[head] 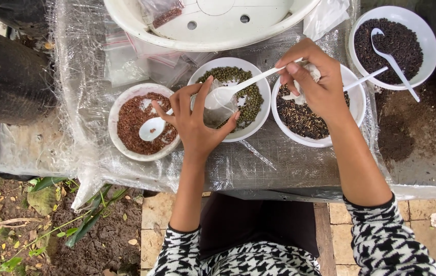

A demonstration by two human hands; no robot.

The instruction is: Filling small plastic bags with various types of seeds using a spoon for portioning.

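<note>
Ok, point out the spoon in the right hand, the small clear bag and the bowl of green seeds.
spoon point(251, 82), head view, mid-handle.
bag point(217, 113), head view, its clear front, held by the left hand.
green seed bowl point(265, 102), head view, right rim.

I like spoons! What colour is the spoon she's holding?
White, seen from the head view: the right hand holds the spoon.

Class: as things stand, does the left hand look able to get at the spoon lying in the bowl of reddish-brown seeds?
Probably yes: the left hand sits right beside that spoon, nothing between them, though it holds a small clear bag.
</note>
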